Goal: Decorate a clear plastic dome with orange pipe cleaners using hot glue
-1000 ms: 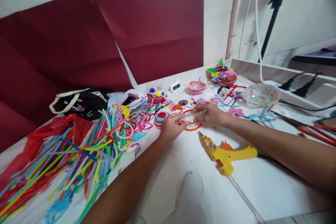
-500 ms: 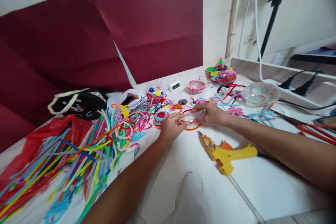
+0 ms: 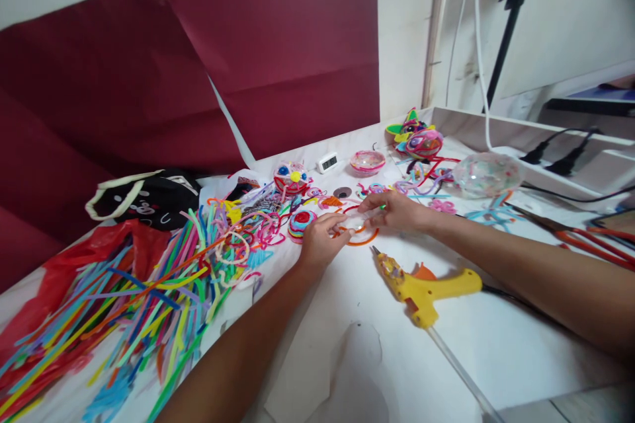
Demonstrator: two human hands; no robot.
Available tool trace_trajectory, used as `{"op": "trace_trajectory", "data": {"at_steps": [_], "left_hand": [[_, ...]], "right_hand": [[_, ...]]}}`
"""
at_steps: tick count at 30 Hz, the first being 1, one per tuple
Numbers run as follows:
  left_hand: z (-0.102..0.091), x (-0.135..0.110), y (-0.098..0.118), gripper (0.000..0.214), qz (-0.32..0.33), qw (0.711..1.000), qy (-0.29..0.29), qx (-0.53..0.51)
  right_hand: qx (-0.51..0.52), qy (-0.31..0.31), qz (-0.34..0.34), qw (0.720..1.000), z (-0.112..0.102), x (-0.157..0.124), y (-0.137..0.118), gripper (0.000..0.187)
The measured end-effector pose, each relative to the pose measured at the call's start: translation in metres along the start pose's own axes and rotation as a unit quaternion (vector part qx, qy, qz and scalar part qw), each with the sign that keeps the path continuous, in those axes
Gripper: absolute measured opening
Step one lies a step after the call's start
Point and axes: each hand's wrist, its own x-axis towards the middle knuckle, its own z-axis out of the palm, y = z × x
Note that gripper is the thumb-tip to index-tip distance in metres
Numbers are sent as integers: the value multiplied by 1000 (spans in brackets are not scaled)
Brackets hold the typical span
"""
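Note:
My left hand (image 3: 322,239) and my right hand (image 3: 394,211) meet over the white table (image 3: 317,330), fingers closed on opposite sides of a small clear plastic piece (image 3: 355,223). Its exact shape is partly hidden by my fingers. Just under it lies an orange pipe-cleaner ring (image 3: 364,240), with red and pink strands behind. Left of my left hand sits a striped coil of pipe cleaners (image 3: 300,225) with a red centre. A yellow hot glue gun (image 3: 424,287) lies on its side in front of my right hand, its nozzle pointing toward the ring.
Loose pipe cleaners (image 3: 163,297) spread over a red plastic bag (image 3: 109,244) at left, near a black pouch (image 3: 151,201). Behind stand a decorated ball (image 3: 292,180), a small clock (image 3: 327,162) and a pink-rimmed bowl (image 3: 368,162). Orange-handled scissors (image 3: 590,241) and a clear plastic shell (image 3: 486,174) lie right.
The whole view has shifted slightly. Both hands keep nearly the same pose on the clear piece, and the glue gun stays where it was on the table.

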Motion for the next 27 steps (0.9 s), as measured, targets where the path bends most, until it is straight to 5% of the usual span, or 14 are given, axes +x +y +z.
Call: {"op": "trace_trajectory", "data": {"at_steps": [8,27], "left_hand": [[0,0,-2,32,-7,1000,-4,-7],[-2,2,0,31,-16,1000,-9,1]], "right_hand": [[11,-10,-27,1000,-21,6,3,16],[-22,0,27,999,-4,6,9,7]]}}
